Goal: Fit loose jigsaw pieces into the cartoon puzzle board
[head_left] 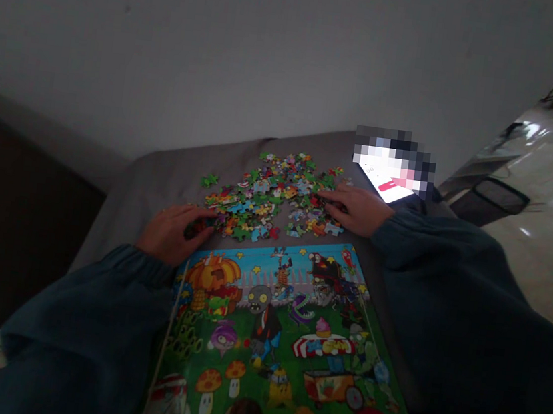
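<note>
Here, loose jigsaw pieces [268, 196] touch the left grip [172, 234] and right grip [357, 210].

A home: grey cushion [153, 178] against white wall [225, 46]

smartphone [385, 183]: lit, screen pixelated | grey fabric surface [151, 198] | white wall [225, 46] behind

Matt cardboard jigsaw pieces [262, 195]; smooth, faintly glossy printed puzzle board [259, 346]; soft grey cloth [168, 187]; dark woven sleeves [450, 269].
</note>
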Demonstrator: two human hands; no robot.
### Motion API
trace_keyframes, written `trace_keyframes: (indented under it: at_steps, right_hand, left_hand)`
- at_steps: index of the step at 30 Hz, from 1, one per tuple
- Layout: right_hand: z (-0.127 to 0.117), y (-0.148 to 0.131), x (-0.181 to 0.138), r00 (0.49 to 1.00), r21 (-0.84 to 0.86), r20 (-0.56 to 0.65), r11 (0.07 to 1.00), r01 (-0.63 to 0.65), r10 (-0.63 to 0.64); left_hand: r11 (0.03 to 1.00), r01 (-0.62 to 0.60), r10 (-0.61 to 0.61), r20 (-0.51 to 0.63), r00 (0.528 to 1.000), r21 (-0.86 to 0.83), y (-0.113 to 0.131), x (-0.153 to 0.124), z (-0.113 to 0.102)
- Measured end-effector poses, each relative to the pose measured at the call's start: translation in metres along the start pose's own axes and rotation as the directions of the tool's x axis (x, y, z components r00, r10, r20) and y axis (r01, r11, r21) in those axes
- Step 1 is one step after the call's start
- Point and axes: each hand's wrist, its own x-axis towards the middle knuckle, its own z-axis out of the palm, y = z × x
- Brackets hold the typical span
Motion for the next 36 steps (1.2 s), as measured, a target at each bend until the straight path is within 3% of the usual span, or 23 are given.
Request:
trace_keyframes:
  at_steps: [6, 9, 13, 16, 19, 22, 26, 30, 33, 36]
  right_hand:
    - [-0.003, 0.000, -0.001, 1.000, 0.020, -0.008, 1.000, -0.007, 0.007]
    - [-0.007, -0.007, -0.001, 0.997, 0.063, -0.074, 0.998, 0.013, -0.008]
    - [-0.010, -0.029, -0.003, 0.971, 0.089, -0.157, 0.976, 0.198, -0.182]
    - [-0.007, -0.046, -0.005, 0.949, 0.057, -0.062, 0.948, 0.314, -0.310]
    - [-0.002, -0.054, -0.006, 0.958, 0.030, 0.046, 0.959, 0.283, -0.284]
    - [0.001, -0.053, -0.005, 0.970, 0.023, 0.073, 0.973, 0.230, -0.231]
    - [0.007, -0.053, -0.002, 0.979, 0.021, 0.003, 0.979, 0.203, -0.203]
    - [0.015, -0.056, 0.001, 0.980, 0.016, -0.098, 0.984, 0.176, -0.173]
    - [0.016, -0.056, 0.003, 0.977, 0.019, -0.129, 0.985, 0.174, -0.170]
    - [0.017, -0.054, 0.006, 0.975, 0.005, -0.131, 0.983, 0.183, -0.181]
  left_hand:
    - [0.995, -0.101, 0.100, -0.040, 0.994, -0.022, 0.003, 0.001, 0.004]
    - [0.992, -0.127, 0.127, -0.027, 0.992, -0.023, 0.006, 0.002, 0.004]
    - [0.997, -0.079, 0.079, -0.042, 0.996, -0.011, 0.006, 0.002, 0.002]
    - [0.998, -0.060, 0.060, -0.059, 0.996, -0.004, 0.006, 0.002, 0.003]
    - [0.997, -0.071, 0.069, -0.075, 0.995, -0.021, 0.008, 0.002, 0.002]
    - [0.997, -0.075, 0.072, -0.090, 0.993, -0.034, 0.013, 0.004, 0.000]
    - [0.991, -0.128, 0.127, 0.048, 0.991, 0.033, 0.023, 0.011, 0.000]
    - [0.988, -0.044, 0.008, 0.238, 0.971, 0.149, 0.025, 0.022, 0.009]
    - [0.975, 0.010, -0.068, 0.255, 0.964, 0.221, 0.021, 0.034, 0.012]
    - [0.962, 0.068, -0.127, 0.213, 0.969, 0.265, 0.019, 0.052, -0.002]
